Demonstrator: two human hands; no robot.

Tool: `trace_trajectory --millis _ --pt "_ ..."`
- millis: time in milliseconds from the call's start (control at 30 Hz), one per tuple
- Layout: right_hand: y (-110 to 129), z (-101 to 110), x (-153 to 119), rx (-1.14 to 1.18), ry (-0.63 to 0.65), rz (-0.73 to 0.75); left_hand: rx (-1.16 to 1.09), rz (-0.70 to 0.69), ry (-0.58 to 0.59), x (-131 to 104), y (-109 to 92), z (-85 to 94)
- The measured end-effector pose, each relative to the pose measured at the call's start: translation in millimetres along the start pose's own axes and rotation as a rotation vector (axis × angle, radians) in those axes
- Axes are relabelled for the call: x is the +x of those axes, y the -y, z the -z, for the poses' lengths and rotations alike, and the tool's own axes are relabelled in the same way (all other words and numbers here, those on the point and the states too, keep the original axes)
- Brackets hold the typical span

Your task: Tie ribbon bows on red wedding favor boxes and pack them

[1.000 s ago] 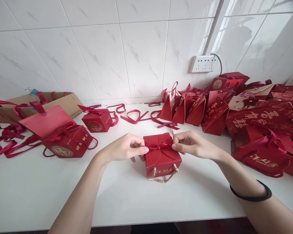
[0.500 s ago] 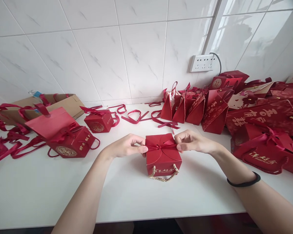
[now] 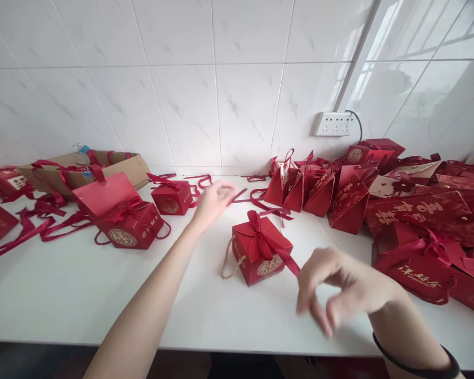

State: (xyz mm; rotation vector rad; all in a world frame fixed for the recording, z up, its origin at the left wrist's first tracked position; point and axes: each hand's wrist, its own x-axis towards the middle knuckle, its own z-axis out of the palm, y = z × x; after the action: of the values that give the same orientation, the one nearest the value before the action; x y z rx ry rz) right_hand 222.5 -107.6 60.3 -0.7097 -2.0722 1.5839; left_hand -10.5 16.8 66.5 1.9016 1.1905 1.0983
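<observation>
A red gift box [image 3: 263,258] with a ribbon bow [image 3: 257,234] on its lid stands near the middle of the white table, a gold round emblem on its front and a cord handle at its left. My right hand [image 3: 334,292], blurred, is at the box's right, fingers bent and apart, beside a loose ribbon tail [image 3: 290,261]. Whether it touches the tail is unclear. Behind and left of the box, my left hand [image 3: 217,200] is smeared by motion over a loose red ribbon [image 3: 239,198]; its fingers cannot be made out.
At the left are an open-lidded red box [image 3: 132,231], a smaller box [image 3: 171,197], ribbons and a cardboard tray [image 3: 130,171]. Standing red bags [image 3: 349,200] and a pile of boxes [image 3: 422,263] fill the right. A power strip [image 3: 334,125] hangs on the tiled wall.
Both hands have left the lid, the left going back and leftward, the right coming nearer and rightward. The box has turned, its emblem side now facing front, and its bow stands up.
</observation>
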Motion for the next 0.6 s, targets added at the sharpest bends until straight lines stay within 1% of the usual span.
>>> trace_trajectory --millis 33,67,100,133,167,200,233,300,333,367,400,433,467,500,533,567,600 --pt "-5 2 -2 -0.058 -0.241 0.041 0.015 -0.001 -0.119 -9 -8 1.9" --pt "-11 4 -3 -0.135 -0.496 0.055 0.026 0.011 -0.167 -21 -15 2.3" --pt "-17 6 -2 -0.213 -0.697 0.036 0.059 0.051 -0.116 -36 -21 0.7" --pt "-23 7 0 -0.272 -0.805 -0.008 0.103 0.104 -0.047 -52 -25 -2.7" --pt "-28 5 3 -0.302 -0.816 -0.057 0.148 0.148 0.01 -67 -27 -7.2" --pt "-31 1 6 -0.305 -0.769 -0.096 0.178 0.181 0.073 -79 -27 -12.0" --pt "-32 -6 7 -0.294 -0.71 -0.126 0.183 0.185 0.129 -88 -25 -16.2" --pt "-27 -26 6 -0.283 -0.659 -0.162 0.15 0.14 0.238 -92 -15 -19.8" --pt "-22 -38 3 -0.293 -0.665 -0.175 0.119 0.105 0.277 -89 -9 -18.6" --pt "-16 -50 -1 -0.308 -0.671 -0.191 0.088 0.084 0.291 -83 -3 -15.4" --pt "-11 -60 -6 -0.324 -0.677 -0.212 0.056 0.084 0.265 -75 2 -10.9" --pt "-7 -67 -11 -0.339 -0.692 -0.232 0.017 0.118 0.186 -68 7 -6.0" --pt "-4 -72 -15 -0.352 -0.735 -0.248 -0.031 0.167 0.074 -63 10 -1.4" --pt "-4 -72 -17 -0.361 -0.814 -0.255 -0.078 0.219 -0.04 -59 11 2.0" --pt "-6 -69 -17 -0.37 -0.922 -0.251 -0.117 0.262 -0.119 -57 11 3.5" --pt "-10 -64 -15 -0.376 -1.047 -0.23 -0.141 0.288 -0.145 -57 9 2.9" --pt "-15 -56 -10 -0.371 -1.137 -0.206 -0.147 0.298 -0.127 -58 7 0.4"
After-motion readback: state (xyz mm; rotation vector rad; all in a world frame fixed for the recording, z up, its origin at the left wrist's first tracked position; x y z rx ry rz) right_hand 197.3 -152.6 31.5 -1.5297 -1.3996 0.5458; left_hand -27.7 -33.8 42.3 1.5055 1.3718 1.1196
